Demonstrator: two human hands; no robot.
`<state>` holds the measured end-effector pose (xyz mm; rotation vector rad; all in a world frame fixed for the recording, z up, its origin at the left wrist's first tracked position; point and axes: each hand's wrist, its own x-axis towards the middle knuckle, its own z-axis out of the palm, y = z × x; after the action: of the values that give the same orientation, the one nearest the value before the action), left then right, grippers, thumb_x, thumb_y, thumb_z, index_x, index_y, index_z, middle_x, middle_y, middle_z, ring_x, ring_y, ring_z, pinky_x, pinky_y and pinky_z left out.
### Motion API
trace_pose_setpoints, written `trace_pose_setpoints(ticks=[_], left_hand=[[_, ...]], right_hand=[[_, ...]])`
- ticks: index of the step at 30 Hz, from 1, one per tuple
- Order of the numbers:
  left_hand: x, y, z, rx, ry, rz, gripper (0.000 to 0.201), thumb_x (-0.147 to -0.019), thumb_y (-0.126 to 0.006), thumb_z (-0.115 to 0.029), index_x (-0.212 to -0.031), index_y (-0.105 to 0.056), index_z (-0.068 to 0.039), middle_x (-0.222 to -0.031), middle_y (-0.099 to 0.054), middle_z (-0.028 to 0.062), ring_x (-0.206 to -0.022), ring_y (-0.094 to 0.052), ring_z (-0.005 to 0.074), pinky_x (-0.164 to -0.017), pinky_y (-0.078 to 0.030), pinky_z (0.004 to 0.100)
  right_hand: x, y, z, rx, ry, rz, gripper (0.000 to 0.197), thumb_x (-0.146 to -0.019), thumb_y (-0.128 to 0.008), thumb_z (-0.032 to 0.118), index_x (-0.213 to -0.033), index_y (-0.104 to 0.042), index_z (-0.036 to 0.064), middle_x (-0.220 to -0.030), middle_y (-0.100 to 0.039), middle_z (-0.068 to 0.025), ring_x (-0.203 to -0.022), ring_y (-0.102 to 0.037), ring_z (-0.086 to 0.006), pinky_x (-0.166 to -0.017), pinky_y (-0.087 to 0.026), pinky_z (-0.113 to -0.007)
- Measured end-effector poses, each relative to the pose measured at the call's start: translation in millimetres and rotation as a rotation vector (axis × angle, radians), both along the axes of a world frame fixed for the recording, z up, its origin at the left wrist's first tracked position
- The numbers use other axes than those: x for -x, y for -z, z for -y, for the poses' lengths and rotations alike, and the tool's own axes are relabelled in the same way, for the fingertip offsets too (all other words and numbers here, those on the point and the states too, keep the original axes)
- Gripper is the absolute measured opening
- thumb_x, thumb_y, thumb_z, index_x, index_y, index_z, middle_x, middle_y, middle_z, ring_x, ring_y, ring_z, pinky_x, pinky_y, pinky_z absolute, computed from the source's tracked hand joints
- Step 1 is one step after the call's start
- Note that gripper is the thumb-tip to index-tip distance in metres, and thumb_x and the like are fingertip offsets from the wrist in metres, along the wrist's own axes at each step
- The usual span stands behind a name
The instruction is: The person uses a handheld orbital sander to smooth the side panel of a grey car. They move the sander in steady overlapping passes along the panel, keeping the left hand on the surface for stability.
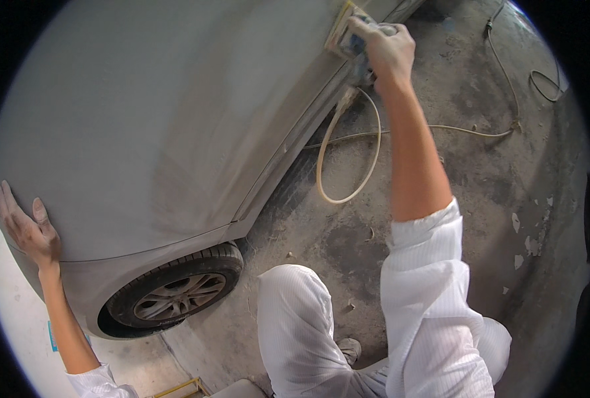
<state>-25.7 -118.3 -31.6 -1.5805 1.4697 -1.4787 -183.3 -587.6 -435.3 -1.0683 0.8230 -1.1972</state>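
Observation:
My right hand [391, 53] is wrapped round a power sander [353, 45], its flat pad set against the lower part of a grey, dusty car panel [129, 113]. A pale hose [320, 166] hangs from the tool in a loop and runs on across the floor. At the far left, my left hand [33, 232] rests on the panel's edge, fingers stretched and thumb apart, holding nothing. Both hands carry pale dust. Darker smudged patches show along the middle of the panel.
Below the panel stands the car's wheel [182, 295] with a multi-spoke rim. The concrete floor [467, 192] is stained and bears flakes and small debris. A thin cable [507, 73] lies at the upper right. A yellow frame [182, 388] shows at the bottom edge, near my white-clad knee [295, 312].

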Motion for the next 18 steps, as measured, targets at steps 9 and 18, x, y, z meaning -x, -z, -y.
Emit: trace_pose_setpoints(ticks=[9, 18], left_hand=[[4, -2, 6, -0.033, 0.041, 0.025, 0.071, -0.116, -0.045, -0.047, -0.169, -0.042, 0.001, -0.176, -0.04, 0.0202, -0.165, -0.035, 0.0374, -0.136, -0.027, 0.0507], [-1, -2, -3, -0.004, -0.022, 0.012, 0.071, -0.116, -0.044, -0.045, -0.17, -0.039, 0.002, -0.177, -0.036, 0.0209, -0.165, -0.034, 0.0377, -0.136, -0.027, 0.0513]], right_hand=[[-13, 26, -109, -0.01, -0.019, 0.007, 0.064, -0.081, -0.093, 0.035, -0.124, -0.065, -0.0035, -0.111, -0.073, -0.0226, -0.102, -0.075, -0.0363, -0.088, -0.061, -0.049], [-7, 22, -269, 0.028, -0.127, -0.103, 0.07, -0.086, -0.091, 0.03, -0.14, -0.057, 0.0032, -0.122, -0.057, -0.0223, -0.103, -0.072, -0.0426, -0.088, -0.06, -0.053]])
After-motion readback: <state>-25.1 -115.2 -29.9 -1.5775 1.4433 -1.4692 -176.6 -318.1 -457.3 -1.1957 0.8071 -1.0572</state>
